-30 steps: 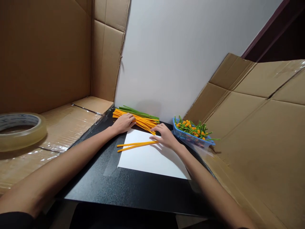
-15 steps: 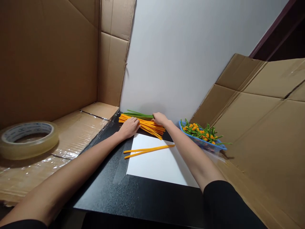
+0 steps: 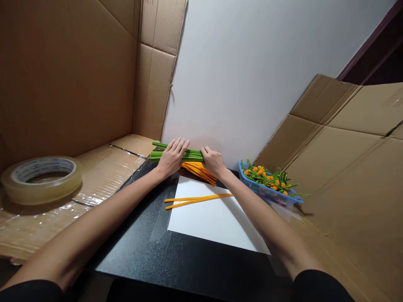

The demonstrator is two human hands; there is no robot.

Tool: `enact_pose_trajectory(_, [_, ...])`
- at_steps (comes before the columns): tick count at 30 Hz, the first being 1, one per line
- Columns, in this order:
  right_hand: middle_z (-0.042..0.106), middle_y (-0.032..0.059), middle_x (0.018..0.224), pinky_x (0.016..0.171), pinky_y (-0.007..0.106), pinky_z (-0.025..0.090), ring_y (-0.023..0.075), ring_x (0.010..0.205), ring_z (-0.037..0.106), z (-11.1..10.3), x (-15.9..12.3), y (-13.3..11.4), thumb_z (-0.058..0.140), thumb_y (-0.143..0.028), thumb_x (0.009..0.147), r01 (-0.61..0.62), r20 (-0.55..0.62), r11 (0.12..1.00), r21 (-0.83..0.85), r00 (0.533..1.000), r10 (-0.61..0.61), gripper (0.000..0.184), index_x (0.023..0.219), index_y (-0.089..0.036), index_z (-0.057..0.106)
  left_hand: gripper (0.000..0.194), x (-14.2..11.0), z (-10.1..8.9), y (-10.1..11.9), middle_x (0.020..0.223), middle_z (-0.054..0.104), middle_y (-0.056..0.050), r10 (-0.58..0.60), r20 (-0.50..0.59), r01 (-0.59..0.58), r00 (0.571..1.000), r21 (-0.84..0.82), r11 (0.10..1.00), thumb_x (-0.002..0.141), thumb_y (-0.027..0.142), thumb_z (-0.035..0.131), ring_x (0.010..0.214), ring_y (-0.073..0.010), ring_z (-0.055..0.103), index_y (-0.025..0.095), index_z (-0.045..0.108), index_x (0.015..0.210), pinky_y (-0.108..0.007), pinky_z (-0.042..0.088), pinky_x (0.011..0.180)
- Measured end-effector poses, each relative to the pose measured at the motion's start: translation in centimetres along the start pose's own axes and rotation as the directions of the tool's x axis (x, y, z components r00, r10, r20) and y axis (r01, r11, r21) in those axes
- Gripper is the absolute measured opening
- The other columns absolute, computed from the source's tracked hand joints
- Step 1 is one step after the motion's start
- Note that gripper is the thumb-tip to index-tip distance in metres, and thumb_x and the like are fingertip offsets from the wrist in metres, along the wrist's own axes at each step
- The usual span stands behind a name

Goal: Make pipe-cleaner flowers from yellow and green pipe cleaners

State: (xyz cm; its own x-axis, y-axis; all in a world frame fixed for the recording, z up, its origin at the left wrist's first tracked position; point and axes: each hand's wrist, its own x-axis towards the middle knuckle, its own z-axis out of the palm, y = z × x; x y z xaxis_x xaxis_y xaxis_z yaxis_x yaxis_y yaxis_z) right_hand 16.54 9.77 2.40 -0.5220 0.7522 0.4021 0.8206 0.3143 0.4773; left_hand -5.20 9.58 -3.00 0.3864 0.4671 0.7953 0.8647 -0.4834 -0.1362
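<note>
A bundle of green pipe cleaners point(image 3: 156, 156) lies along the back of the black table, against the wall. Stretched across the top of it are the fingers of my left hand point(image 3: 172, 158), laid flat and slightly apart. My right hand point(image 3: 213, 161) is closed around the bundle's right end, its fingertips partly hidden. Just in front, orange pipe cleaners point(image 3: 200, 171) lie in a pile, partly covered by the green ones. Two single orange pipe cleaners point(image 3: 192, 201) rest on a white sheet point(image 3: 210, 222) nearer to me, their left ends past its edge.
At the right stands a blue basket point(image 3: 267, 191) holding green and orange pipe-cleaner pieces. A large roll of clear tape point(image 3: 71, 184) sits on cardboard point(image 3: 100, 167) at the left. Cardboard walls flank both sides, and a white wall point(image 3: 236, 75) closes the back.
My left hand has moved from the orange pile up onto the green bundle. The green pipe cleaners now lie nearer, over part of the orange ones, and my right hand grips their end.
</note>
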Motion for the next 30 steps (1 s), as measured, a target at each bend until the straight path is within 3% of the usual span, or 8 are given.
enact_pose_trajectory(3, [0.070,0.0125,0.105,0.069,0.032,0.035,0.0240,0.090,0.068,0.2,-1.1,-0.6,0.042,-0.013,0.093,0.067,-0.008,0.998,-0.002,0.998,-0.067,0.025,0.112,-0.015,0.058,0.051,0.0,-0.2,-0.6,0.117,0.071,-0.017,-0.017,0.156,0.014,0.988,0.020,1.000,0.087,0.009,0.047,0.112,-0.0298,0.067,0.008,0.057,0.138,-0.042,0.047,0.104])
enact_pose_trajectory(5, [0.072,0.0130,0.103,0.069,0.032,0.035,0.0244,0.091,0.068,0.2,-1.5,-0.6,0.042,-0.012,0.093,0.078,0.017,0.997,0.002,0.997,-0.078,0.026,0.112,-0.015,0.059,0.033,-0.1,-0.3,-1.0,0.097,0.073,-0.014,-0.024,0.244,0.014,0.969,0.043,0.999,0.091,0.011,0.045,0.093,-0.0286,0.071,0.012,0.067,0.116,-0.039,0.052,0.083])
enact_pose_trajectory(7, [0.073,0.0132,0.102,0.067,0.032,0.034,0.0247,0.089,0.070,0.2,-1.7,-0.5,0.042,-0.015,0.094,0.065,0.060,0.998,0.009,0.996,-0.065,0.026,0.114,-0.015,0.059,0.026,-0.2,-0.4,-1.3,0.090,0.073,-0.013,-0.012,0.279,-0.009,0.960,0.072,0.997,0.094,0.013,0.044,0.085,-0.0285,0.072,0.013,0.068,0.104,-0.037,0.050,0.072])
enact_pose_trajectory(13, [0.077,0.0142,0.101,0.064,0.030,0.035,0.0277,0.087,0.073,-0.1,-2.6,-0.4,0.053,-0.021,0.090,0.008,0.167,0.999,0.035,0.986,-0.014,0.030,0.119,-0.016,0.060,0.026,-0.1,-0.6,-1.7,0.081,0.072,-0.014,0.102,0.310,-0.135,0.945,0.084,0.987,0.095,0.013,0.043,0.075,-0.0296,0.072,0.012,0.068,0.105,-0.034,0.045,0.061])
enact_pose_trajectory(18, [0.077,0.0164,0.099,0.068,0.030,0.041,0.0292,0.091,0.074,-0.1,-3.3,-0.7,0.048,-0.016,0.091,-0.018,0.240,0.999,0.047,0.971,0.006,0.037,0.127,-0.014,0.058,0.026,-0.1,-0.3,-1.4,0.078,0.072,-0.014,0.093,0.386,-0.135,0.918,0.084,0.987,0.096,0.015,0.043,0.072,-0.0296,0.073,0.011,0.066,0.108,-0.033,0.046,0.060])
enact_pose_trajectory(23, [0.077,0.0159,0.106,0.073,0.031,0.045,0.0294,0.095,0.073,0.4,-4.3,-0.8,0.048,-0.019,0.093,-0.020,0.253,0.996,0.087,0.967,-0.003,0.034,0.125,-0.015,0.059,0.025,-0.4,0.0,-1.9,0.096,0.075,-0.016,0.169,0.447,-0.202,0.879,0.029,0.979,0.095,0.021,0.048,0.086,-0.0297,0.074,0.012,0.063,0.113,-0.034,0.050,0.068])
enact_pose_trajectory(26, [0.077,0.0151,0.108,0.074,0.032,0.045,0.0304,0.097,0.073,0.7,-5.8,0.0,0.055,-0.021,0.089,-0.110,0.262,0.992,0.064,0.961,0.089,0.032,0.120,-0.017,0.060,0.028,-0.6,-0.2,-2.7,0.102,0.075,-0.016,0.101,0.489,-0.143,0.866,0.048,0.989,0.093,0.024,0.051,0.089,-0.0322,0.074,0.013,0.063,0.115,-0.035,0.050,0.068])
enact_pose_trajectory(30, [0.078,0.0146,0.102,0.071,0.032,0.042,0.0319,0.093,0.074,1.1,-8.6,1.5,0.053,-0.022,0.089,-0.211,0.317,0.977,0.005,0.927,0.199,0.030,0.117,-0.017,0.062,0.028,-0.4,-0.3,-2.6,0.094,0.075,-0.018,0.057,0.566,-0.073,0.822,0.006,0.997,0.095,0.026,0.048,0.086,-0.0332,0.074,0.012,0.065,0.112,-0.036,0.049,0.068])
